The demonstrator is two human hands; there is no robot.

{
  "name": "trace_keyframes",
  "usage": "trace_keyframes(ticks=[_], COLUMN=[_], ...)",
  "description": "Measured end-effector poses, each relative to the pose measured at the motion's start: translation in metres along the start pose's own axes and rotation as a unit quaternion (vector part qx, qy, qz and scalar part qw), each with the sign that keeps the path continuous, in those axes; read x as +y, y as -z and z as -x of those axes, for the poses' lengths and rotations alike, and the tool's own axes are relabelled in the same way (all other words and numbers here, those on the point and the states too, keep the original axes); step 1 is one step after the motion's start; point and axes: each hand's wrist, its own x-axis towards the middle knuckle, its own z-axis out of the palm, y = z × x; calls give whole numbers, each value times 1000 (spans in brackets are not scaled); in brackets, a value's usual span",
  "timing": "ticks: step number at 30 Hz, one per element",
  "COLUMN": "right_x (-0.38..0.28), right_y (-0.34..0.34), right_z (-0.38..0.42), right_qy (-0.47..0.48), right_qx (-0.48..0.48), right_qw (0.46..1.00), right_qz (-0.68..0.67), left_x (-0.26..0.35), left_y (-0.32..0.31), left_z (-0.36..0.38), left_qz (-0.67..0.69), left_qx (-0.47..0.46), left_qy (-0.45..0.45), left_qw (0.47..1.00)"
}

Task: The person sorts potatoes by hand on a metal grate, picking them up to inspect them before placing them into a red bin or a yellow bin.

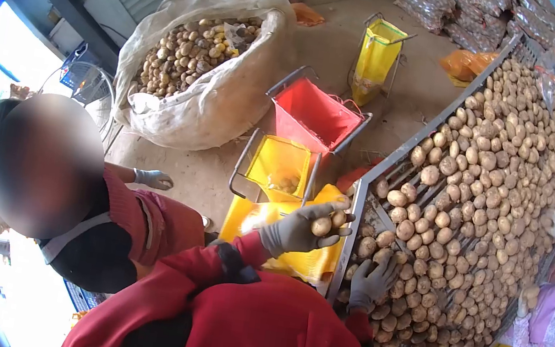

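Observation:
My left hand (302,227), in a grey glove, holds a few small potatoes (321,226) in its curled fingers, palm up. It is over the yellow bags beside the metal edge of the sorting table (356,214). My right hand (373,281), also gloved in grey, lies on the heap of potatoes (455,236) near the table's edge. Its fingers are spread, and whether a potato is under the palm is hidden.
A person (106,212) stands at the left. Other workers' hands (552,223) reach in from the right. Behind are a yellow bag frame (280,167), a red one (316,116), another yellow one (379,52) and a big white sack (216,103) of potatoes.

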Motion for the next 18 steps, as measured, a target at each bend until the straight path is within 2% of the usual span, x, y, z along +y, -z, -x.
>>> trace_keyframes(ticks=[1, 3, 5, 6, 7, 8, 10, 11, 12, 13, 14, 15, 16, 17, 18], right_x=[0, -1, 0, -1, -1, 0, 2, 4, 4, 6, 4, 3, 3, 3, 2], right_y=[1, 2, 3, 3, 4, 4, 5, 4, 2, 0, 0, 3, 4, 4, 4], right_z=[0, 0, 1, -1, -1, -1, 0, 0, 0, -1, 0, 0, 0, 0, -2], right_qy=[-5, 2, 8, 11, 14, 16, 43, 51, 56, 51, 43, 37, 33, 38, 31], right_qx=[-21, -22, -17, -11, -7, -4, 6, 9, 15, 10, 8, 6, 5, 25, 25], right_qw=[999, 1000, 1000, 1000, 1000, 1000, 999, 999, 998, 998, 999, 999, 999, 999, 999], right_qz=[26, 17, 6, -4, -14, -25, -16, -14, -12, -18, -23, -27, -31, -18, -27], left_x=[12, 25, 28, 18, 13, 7, -15, -21, -27, -31, -25, -18, -8, 2, 13], left_y=[-3, -9, -10, 11, 24, 37, 41, 30, 22, 17, 20, 24, 30, 36, 42], left_z=[8, 18, 26, 29, 32, 35, 53, 67, 77, 83, 83, 82, 79, 76, 73], left_qz=[43, 18, -109, -252, -72, 109, -52, -213, -363, -398, -295, -177, -384, -650, -775], left_qx=[-33, -49, -10, -39, -71, -75, -22, -4, 35, 103, 184, 276, 180, 131, 137], left_qy=[6, -10, -42, -107, -31, 51, 34, -23, -77, -82, -17, 28, -49, -161, -283], left_qw=[999, 999, 993, 961, 994, 990, 998, 977, 928, 908, 937, 944, 904, 731, 548])
